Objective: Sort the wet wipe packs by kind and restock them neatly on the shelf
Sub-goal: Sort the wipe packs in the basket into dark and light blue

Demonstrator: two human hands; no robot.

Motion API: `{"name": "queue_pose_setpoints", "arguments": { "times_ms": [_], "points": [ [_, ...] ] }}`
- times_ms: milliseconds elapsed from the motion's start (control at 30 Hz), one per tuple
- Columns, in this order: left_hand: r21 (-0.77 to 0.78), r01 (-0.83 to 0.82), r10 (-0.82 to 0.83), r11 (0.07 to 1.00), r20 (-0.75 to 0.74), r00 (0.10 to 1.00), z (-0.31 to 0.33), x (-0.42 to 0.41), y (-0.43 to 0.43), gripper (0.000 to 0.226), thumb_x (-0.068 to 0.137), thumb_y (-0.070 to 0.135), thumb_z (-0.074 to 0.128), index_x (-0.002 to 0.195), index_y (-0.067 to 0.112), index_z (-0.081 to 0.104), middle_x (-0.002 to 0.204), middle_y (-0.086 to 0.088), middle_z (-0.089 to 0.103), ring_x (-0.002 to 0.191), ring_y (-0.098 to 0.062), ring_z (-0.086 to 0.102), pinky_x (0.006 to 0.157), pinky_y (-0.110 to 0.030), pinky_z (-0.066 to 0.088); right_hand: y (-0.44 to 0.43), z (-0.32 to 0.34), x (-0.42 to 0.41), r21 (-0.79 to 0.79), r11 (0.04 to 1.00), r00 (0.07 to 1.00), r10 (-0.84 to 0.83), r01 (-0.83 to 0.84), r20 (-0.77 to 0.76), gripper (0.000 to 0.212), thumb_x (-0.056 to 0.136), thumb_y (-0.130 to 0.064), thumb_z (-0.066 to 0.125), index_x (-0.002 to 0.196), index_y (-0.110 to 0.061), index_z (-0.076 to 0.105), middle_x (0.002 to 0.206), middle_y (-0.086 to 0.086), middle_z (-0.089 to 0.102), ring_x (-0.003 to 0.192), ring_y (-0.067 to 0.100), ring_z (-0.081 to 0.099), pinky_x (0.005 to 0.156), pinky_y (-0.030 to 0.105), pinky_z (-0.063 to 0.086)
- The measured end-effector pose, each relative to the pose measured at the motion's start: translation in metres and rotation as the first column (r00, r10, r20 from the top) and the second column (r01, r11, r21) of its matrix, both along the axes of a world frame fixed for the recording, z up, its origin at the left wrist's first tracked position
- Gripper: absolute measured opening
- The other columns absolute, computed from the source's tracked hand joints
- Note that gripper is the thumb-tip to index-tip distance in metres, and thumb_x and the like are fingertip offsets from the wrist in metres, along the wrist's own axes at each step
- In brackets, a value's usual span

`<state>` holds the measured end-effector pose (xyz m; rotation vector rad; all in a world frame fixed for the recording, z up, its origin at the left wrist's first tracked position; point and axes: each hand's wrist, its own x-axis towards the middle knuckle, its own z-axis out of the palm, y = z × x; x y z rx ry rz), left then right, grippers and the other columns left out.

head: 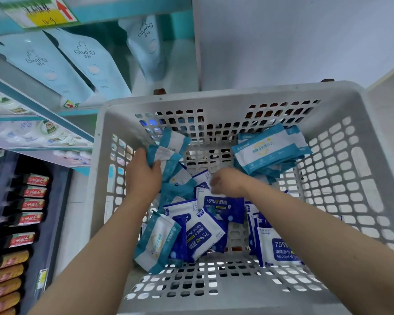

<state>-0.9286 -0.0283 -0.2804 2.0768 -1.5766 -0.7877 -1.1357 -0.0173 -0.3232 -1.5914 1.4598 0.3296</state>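
A grey perforated basket [359, 169] holds several wet wipe packs of two kinds. Teal-and-white packs [268, 151] lie at the back right and front left [156, 242]. Dark blue 75% alcohol wipe packs [223, 206] lie in the middle and at the front right [278, 246]. My left hand [142, 176] grips a bunch of teal-and-white packs [166, 153] at the basket's left wall. My right hand [228, 181] reaches down in the middle, fingers curled over the blue packs; what it holds is hidden by blur.
Shelves stand to the left. Pale blue "Giving" pouches [84, 64] lean on the upper shelf under a price tag [41, 14]. Lower shelves hold white containers [48, 133] and red-labelled packets [32, 201]. A white wall [293, 42] rises behind the basket.
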Motion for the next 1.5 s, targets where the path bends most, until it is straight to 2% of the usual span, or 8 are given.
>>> {"name": "queue_pose_setpoints", "arguments": {
  "times_ms": [133, 300, 467, 833, 1000, 1167, 1367, 1500],
  "points": [
    [0.017, 0.097, -0.096, 0.995, -0.072, 0.993, 0.008, -0.005, -0.001, 0.015, 0.089, 0.011, 0.064, 0.099, 0.011, 0.053, 0.089, 0.002, 0.056, 0.072, -0.005, 0.050, 0.056, -0.004, 0.034, -0.007, 0.006, 0.004, 0.244, 0.790, 0.633, -0.601, 0.562, 0.488, 0.079, 0.080, -0.028, 0.076, 0.146, -0.020, 0.034, 0.139, 0.001, 0.049, 0.122, 0.017, 0.052, 0.104, 0.039, 0.044],
    [0.149, 0.180, -0.142, 0.972, -0.235, 0.962, 0.005, -0.009, -0.005, 0.055, 0.082, 0.005, 0.073, 0.129, 0.020, 0.050, 0.107, 0.000, 0.059, 0.100, -0.015, 0.058, 0.078, -0.014, 0.042, -0.007, 0.008, 0.020, 0.525, 0.552, 0.250, -0.805, 0.649, 0.538, 0.040, 0.082, -0.003, 0.072, 0.114, -0.015, 0.053, 0.105, 0.005, 0.066, 0.092, 0.017, 0.066, 0.094, 0.038, 0.052],
    [0.289, 0.205, -0.172, 0.935, -0.138, 0.975, 0.001, -0.001, -0.004, 0.040, 0.081, 0.011, 0.075, 0.120, 0.013, 0.065, 0.114, -0.005, 0.065, 0.101, -0.021, 0.062, 0.090, -0.034, 0.051, -0.001, 0.001, 0.022, 0.521, 0.515, 0.279, -0.840, 0.681, 0.466, 0.025, 0.084, -0.005, 0.070, 0.106, -0.010, 0.058, 0.101, 0.010, 0.068, 0.081, 0.018, 0.067, 0.075, 0.030, 0.058],
    [-0.029, -0.087, 0.083, 0.996, -0.105, 0.991, 0.028, 0.003, -0.014, 0.017, 0.094, 0.011, 0.055, 0.109, 0.005, 0.062, 0.100, -0.005, 0.059, 0.079, -0.014, 0.053, 0.060, -0.010, 0.038, 0.003, 0.002, 0.012, 0.474, 0.381, 0.215, -0.905, 0.794, 0.367, 0.020, 0.096, 0.003, 0.047, 0.113, -0.005, 0.054, 0.117, 0.021, 0.061, 0.097, 0.031, 0.063, 0.075, 0.034, 0.058],
    [0.210, -0.027, 0.054, 0.977, -0.123, 0.991, 0.006, -0.008, -0.011, 0.026, 0.099, 0.011, 0.046, 0.124, 0.009, 0.050, 0.110, -0.005, 0.052, 0.073, -0.012, 0.051, 0.052, -0.020, 0.036, 0.005, 0.014, 0.009, 0.562, 0.336, 0.106, -0.909, 0.756, 0.402, 0.021, 0.096, 0.006, 0.043, 0.100, -0.011, 0.055, 0.103, 0.014, 0.063, 0.098, 0.028, 0.064, 0.078, 0.030, 0.058],
    [0.480, -0.099, 0.291, 0.871, -0.345, 0.892, -0.017, -0.007, -0.017, 0.057, 0.076, 0.017, 0.081, 0.123, 0.006, 0.050, 0.114, -0.010, 0.063, 0.087, -0.024, 0.065, 0.067, -0.034, 0.055, 0.006, 0.009, 0.007, 0.656, 0.275, -0.026, -0.912, 0.703, 0.410, 0.023, 0.098, 0.003, 0.043, 0.114, -0.008, 0.055, 0.102, 0.012, 0.065, 0.088, 0.020, 0.065, 0.076, 0.028, 0.056],
    [0.536, -0.030, 0.218, 0.844, -0.291, 0.931, -0.031, -0.018, -0.031, 0.049, 0.080, 0.028, 0.077, 0.114, 0.005, 0.050, 0.105, -0.006, 0.059, 0.080, -0.019, 0.059, 0.056, -0.026, 0.046, 0.005, 0.000, 0.011, 0.723, 0.155, -0.133, -0.937, 0.673, 0.324, 0.028, 0.098, 0.003, 0.044, 0.123, -0.005, 0.050, 0.107, 0.016, 0.063, 0.087, 0.023, 0.065, 0.070, 0.032, 0.057],
    [0.435, -0.053, 0.170, 0.899, -0.234, 0.957, -0.045, -0.034, -0.043, 0.042, 0.084, 0.018, 0.073, 0.117, 0.002, 0.053, 0.113, -0.010, 0.062, 0.094, -0.026, 0.062, 0.074, -0.032, 0.051, 0.004, -0.010, 0.014, 0.682, 0.152, -0.091, -0.947, 0.716, 0.307, 0.023, 0.100, -0.002, 0.042, 0.119, -0.007, 0.052, 0.106, 0.013, 0.062, 0.082, 0.018, 0.062, 0.071, 0.030, 0.056]
  ]
}}
